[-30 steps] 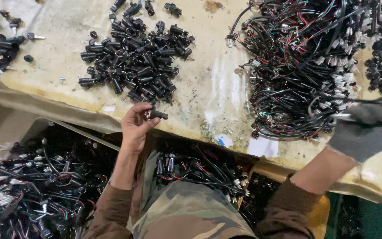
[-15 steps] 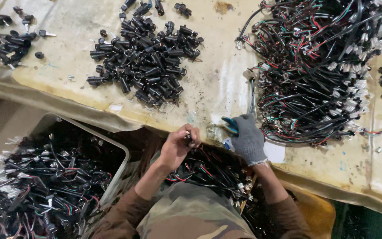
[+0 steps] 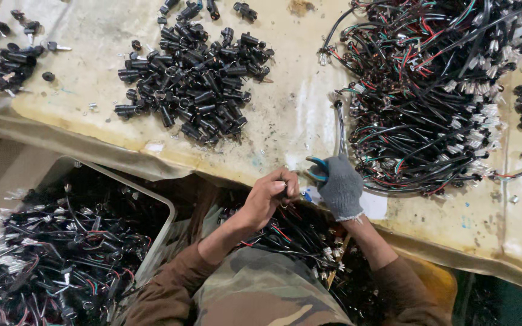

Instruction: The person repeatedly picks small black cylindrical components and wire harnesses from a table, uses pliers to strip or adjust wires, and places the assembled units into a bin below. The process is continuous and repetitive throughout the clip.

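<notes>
Head view. My left hand (image 3: pixel 270 196) is bare, fingers curled tight around a small dark part I cannot make out; it sits at the near edge of the tabletop (image 3: pixel 285 121). My right hand (image 3: pixel 341 187), in a grey glove, is just beside it, fingers closed on a blue-handled tool (image 3: pixel 316 169) and on a black wire (image 3: pixel 339 124) that runs up and away from them.

Beyond my left fingers: a heap of black plugs (image 3: pixel 194 84), loose, a good many left by the look of it. Beyond my right fingers: a big tangle of wires (image 3: pixel 430 96), red, green and black with white ends.

Below my left wrist, a tray (image 3: pixel 146 190) heaped with wired pieces; more lie under both hands on my lap. My judgement: well under way, plenty remaining.
</notes>
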